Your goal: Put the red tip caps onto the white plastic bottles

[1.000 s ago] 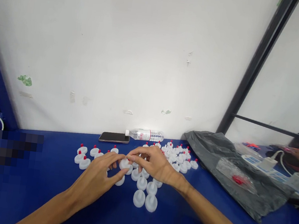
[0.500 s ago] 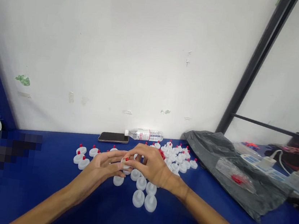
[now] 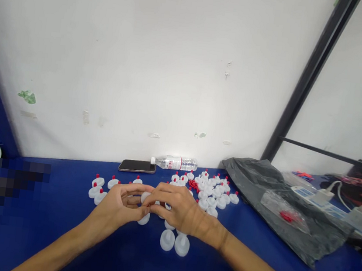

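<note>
My left hand (image 3: 116, 204) curls its fingers and thumb round a white plastic nozzle cap (image 3: 145, 196), just above the table. My right hand (image 3: 181, 208) meets it from the other side, its fingertips closed on the same cap and hiding the nozzle end. Below my fingers another white nozzle cap (image 3: 144, 219) stands on the table. In front of my right wrist are two nozzle caps without red tips (image 3: 167, 240). Left of my left hand stand several nozzle caps with red tips (image 3: 96, 192).
Many more nozzle caps (image 3: 213, 192) cluster at the right, by a small heap of red tips (image 3: 194, 184). A phone (image 3: 137, 166) and a lying water bottle (image 3: 177, 163) are by the wall. A grey plastic bag (image 3: 251, 179) carries a clear bag of red pieces (image 3: 286, 215).
My right hand has come down and toward me, its fingers now covering the nozzle with its red tip. My left hand has turned and stays around the cap.
</note>
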A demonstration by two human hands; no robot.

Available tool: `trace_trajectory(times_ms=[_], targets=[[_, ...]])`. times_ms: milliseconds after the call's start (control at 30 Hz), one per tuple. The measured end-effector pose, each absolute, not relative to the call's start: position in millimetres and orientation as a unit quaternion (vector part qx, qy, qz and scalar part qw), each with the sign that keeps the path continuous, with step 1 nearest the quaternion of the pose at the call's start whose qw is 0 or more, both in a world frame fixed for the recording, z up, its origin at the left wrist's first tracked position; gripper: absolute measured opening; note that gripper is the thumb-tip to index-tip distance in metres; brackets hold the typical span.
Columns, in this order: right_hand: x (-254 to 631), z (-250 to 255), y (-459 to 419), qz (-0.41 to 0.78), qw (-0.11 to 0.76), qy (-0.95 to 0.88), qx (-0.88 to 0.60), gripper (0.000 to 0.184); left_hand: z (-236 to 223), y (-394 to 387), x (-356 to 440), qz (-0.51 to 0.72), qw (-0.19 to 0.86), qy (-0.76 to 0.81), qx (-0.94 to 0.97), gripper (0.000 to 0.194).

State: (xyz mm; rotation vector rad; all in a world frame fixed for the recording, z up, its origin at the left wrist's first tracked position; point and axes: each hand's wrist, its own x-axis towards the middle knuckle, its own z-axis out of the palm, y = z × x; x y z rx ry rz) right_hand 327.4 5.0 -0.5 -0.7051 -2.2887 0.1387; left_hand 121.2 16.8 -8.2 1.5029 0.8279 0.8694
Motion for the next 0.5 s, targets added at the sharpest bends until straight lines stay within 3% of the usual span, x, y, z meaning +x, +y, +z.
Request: trace_trajectory(times_ms=[500], targets=[[327.4,-3.1,2.7,-0.002,0.381,-0.89,-0.253,0.016,-10.6,16.2,122.6,0.395,0.532,0.35,0.663,0.042]])
